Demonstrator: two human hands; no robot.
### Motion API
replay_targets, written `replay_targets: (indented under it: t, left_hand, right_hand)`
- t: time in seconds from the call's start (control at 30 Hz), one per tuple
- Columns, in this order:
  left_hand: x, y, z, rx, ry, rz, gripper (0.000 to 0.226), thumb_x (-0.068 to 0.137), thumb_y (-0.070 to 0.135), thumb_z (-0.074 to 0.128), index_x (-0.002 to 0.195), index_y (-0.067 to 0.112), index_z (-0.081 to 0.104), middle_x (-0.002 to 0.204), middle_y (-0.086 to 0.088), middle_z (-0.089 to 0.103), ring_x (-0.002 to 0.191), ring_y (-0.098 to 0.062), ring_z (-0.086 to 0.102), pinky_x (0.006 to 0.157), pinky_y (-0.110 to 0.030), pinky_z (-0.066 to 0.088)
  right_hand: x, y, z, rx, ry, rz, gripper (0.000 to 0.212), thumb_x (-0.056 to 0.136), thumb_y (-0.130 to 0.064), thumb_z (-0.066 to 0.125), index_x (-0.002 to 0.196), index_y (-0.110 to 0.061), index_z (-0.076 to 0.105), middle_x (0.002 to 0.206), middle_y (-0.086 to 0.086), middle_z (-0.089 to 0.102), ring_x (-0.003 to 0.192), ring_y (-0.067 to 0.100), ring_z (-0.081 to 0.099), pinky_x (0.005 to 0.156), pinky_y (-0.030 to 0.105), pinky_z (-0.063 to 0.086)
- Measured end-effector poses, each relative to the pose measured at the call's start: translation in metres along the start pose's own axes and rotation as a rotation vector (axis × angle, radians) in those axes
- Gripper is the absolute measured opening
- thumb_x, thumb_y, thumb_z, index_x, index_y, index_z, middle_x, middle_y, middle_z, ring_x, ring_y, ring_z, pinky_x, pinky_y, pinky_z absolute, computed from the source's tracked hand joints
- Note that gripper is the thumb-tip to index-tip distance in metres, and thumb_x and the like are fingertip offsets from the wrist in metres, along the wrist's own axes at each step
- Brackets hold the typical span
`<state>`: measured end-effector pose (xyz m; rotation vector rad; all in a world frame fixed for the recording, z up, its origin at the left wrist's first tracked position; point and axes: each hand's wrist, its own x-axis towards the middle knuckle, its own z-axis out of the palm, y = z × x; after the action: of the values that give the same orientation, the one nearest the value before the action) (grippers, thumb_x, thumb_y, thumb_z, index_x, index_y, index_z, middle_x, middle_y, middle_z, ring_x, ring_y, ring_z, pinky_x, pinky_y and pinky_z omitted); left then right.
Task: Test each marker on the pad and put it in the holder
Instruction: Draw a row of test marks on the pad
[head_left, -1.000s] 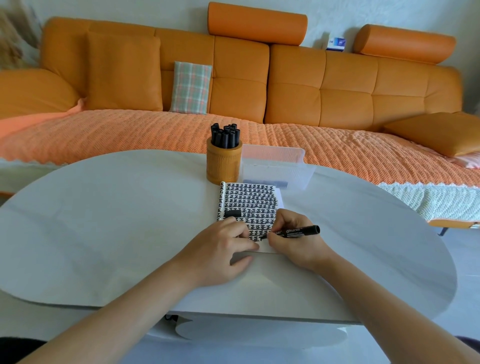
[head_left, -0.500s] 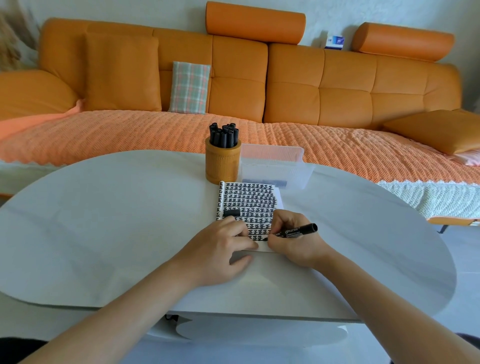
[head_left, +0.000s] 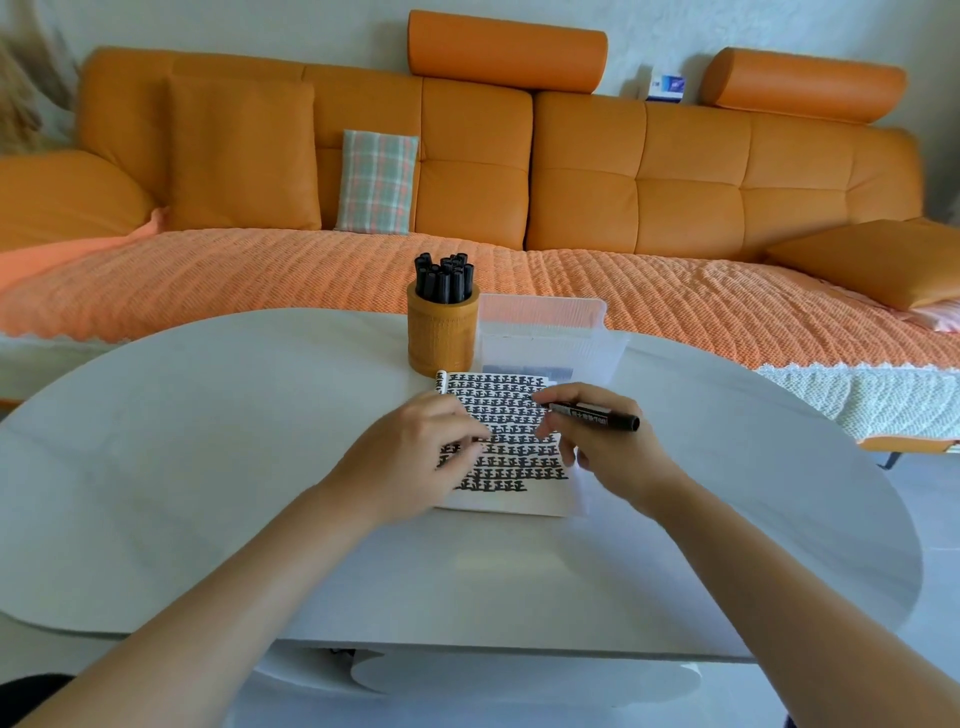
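Observation:
A white pad (head_left: 511, 457) covered in rows of black test marks lies on the table in front of me. My right hand (head_left: 608, 452) grips a black marker (head_left: 595, 415) just above the pad's right side, with its tip pointing left. My left hand (head_left: 410, 457) hovers over the pad's left side with fingertips pinched together toward the marker tip; the small dark cap it pinches is hidden by the fingers. Behind the pad stands a wooden holder (head_left: 441, 340) with several black markers (head_left: 444, 280) upright in it.
A clear plastic box (head_left: 545, 332) sits right of the holder, behind the pad. The white oval table (head_left: 208, 441) reaches to both sides. Beyond it runs an orange sofa (head_left: 675, 197) with a plaid cushion (head_left: 376, 182).
My right hand has lifted the marker off the pad's lower edge and moved it up and away. My left hand has come off the pad and moved toward the marker tip.

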<state>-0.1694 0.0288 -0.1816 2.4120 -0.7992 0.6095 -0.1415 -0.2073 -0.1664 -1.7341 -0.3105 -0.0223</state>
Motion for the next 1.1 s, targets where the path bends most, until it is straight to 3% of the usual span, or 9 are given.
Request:
replay_targets:
  t: [0.1, 0.17, 0.27, 0.4, 0.5, 0.6, 0.77, 1.0, 1.1]
  left_hand:
    - [0.008, -0.012, 0.000, 0.075, 0.051, -0.066, 0.017, 0.089, 0.019, 0.064, 0.103, 0.016, 0.073, 0.092, 0.009, 0.059, 0.093, -0.006, 0.050, 0.076, -0.025, 0.047]
    - [0.012, -0.017, 0.002, 0.106, 0.049, -0.124, 0.020, 0.090, 0.021, 0.064, 0.107, 0.015, 0.072, 0.097, 0.006, 0.060, 0.099, -0.010, 0.050, 0.082, -0.032, 0.049]
    - [0.016, -0.022, 0.007, 0.130, -0.012, -0.184, 0.024, 0.091, 0.030, 0.062, 0.111, 0.019, 0.071, 0.103, 0.010, 0.057, 0.106, -0.008, 0.045, 0.088, -0.029, 0.044]
    - [0.021, -0.027, 0.011, 0.148, -0.105, -0.196, 0.025, 0.088, 0.036, 0.066, 0.108, 0.023, 0.072, 0.100, 0.012, 0.054, 0.105, -0.006, 0.042, 0.086, -0.023, 0.036]
    - [0.025, -0.026, 0.011, 0.118, -0.093, -0.199, 0.020, 0.088, 0.033, 0.068, 0.105, 0.023, 0.073, 0.096, 0.012, 0.054, 0.101, -0.007, 0.045, 0.085, -0.028, 0.043]
    - [0.028, -0.024, 0.009, 0.061, -0.028, -0.206, 0.018, 0.089, 0.029, 0.068, 0.105, 0.023, 0.071, 0.097, 0.012, 0.060, 0.094, -0.007, 0.052, 0.082, -0.029, 0.047]
    - [0.028, -0.021, 0.008, 0.010, -0.013, -0.195, 0.017, 0.088, 0.027, 0.068, 0.105, 0.022, 0.070, 0.096, 0.011, 0.063, 0.091, -0.009, 0.056, 0.081, -0.029, 0.048]
    - [0.025, -0.013, 0.007, -0.002, -0.033, -0.155, 0.019, 0.089, 0.025, 0.069, 0.107, 0.020, 0.071, 0.091, 0.017, 0.056, 0.090, -0.005, 0.053, 0.080, -0.024, 0.046]
    - [0.026, -0.007, 0.008, -0.028, -0.075, -0.147, 0.016, 0.092, 0.025, 0.064, 0.106, 0.020, 0.069, 0.091, 0.014, 0.059, 0.088, -0.004, 0.052, 0.077, -0.023, 0.045]
  right_hand:
    - [0.009, -0.002, -0.006, -0.104, -0.093, -0.008, 0.039, 0.098, 0.011, 0.042, 0.122, -0.010, 0.065, 0.097, 0.011, 0.073, 0.063, 0.025, 0.060, 0.047, 0.027, 0.036]
    - [0.013, -0.004, -0.007, -0.062, -0.147, 0.043, 0.043, 0.102, 0.008, 0.033, 0.129, -0.011, 0.061, 0.106, 0.012, 0.070, 0.071, 0.024, 0.066, 0.050, 0.029, 0.045]
    - [0.018, -0.008, -0.005, 0.004, -0.195, 0.101, 0.041, 0.103, 0.003, 0.030, 0.117, -0.009, 0.067, 0.102, 0.009, 0.062, 0.073, 0.026, 0.067, 0.059, 0.033, 0.055]
    - [0.022, -0.006, -0.004, -0.272, -0.189, 0.003, 0.027, 0.097, 0.002, 0.042, 0.094, -0.020, 0.058, 0.095, 0.000, 0.059, 0.062, 0.019, 0.058, 0.052, 0.028, 0.045]
    - [0.025, -0.003, -0.004, -0.510, -0.171, -0.065, 0.026, 0.092, -0.009, 0.059, 0.100, -0.033, 0.054, 0.097, -0.009, 0.061, 0.065, 0.012, 0.055, 0.061, 0.029, 0.049]
    - [0.025, 0.002, -0.004, -0.696, -0.117, -0.069, 0.026, 0.088, -0.019, 0.066, 0.101, -0.041, 0.062, 0.086, -0.024, 0.061, 0.062, 0.001, 0.053, 0.061, 0.019, 0.042]
    - [0.022, 0.002, -0.006, -0.717, -0.087, -0.065, 0.024, 0.088, -0.020, 0.068, 0.090, -0.044, 0.065, 0.067, -0.021, 0.056, 0.056, -0.002, 0.052, 0.054, 0.013, 0.035]
    - [0.018, -0.001, 0.000, -0.671, -0.110, -0.090, 0.021, 0.087, -0.018, 0.070, 0.093, -0.038, 0.068, 0.073, -0.020, 0.060, 0.060, 0.005, 0.056, 0.059, 0.017, 0.046]
    - [0.016, 0.000, 0.005, -0.616, -0.138, -0.102, 0.022, 0.085, -0.014, 0.070, 0.095, -0.033, 0.069, 0.078, -0.022, 0.060, 0.062, 0.003, 0.057, 0.060, 0.012, 0.045]
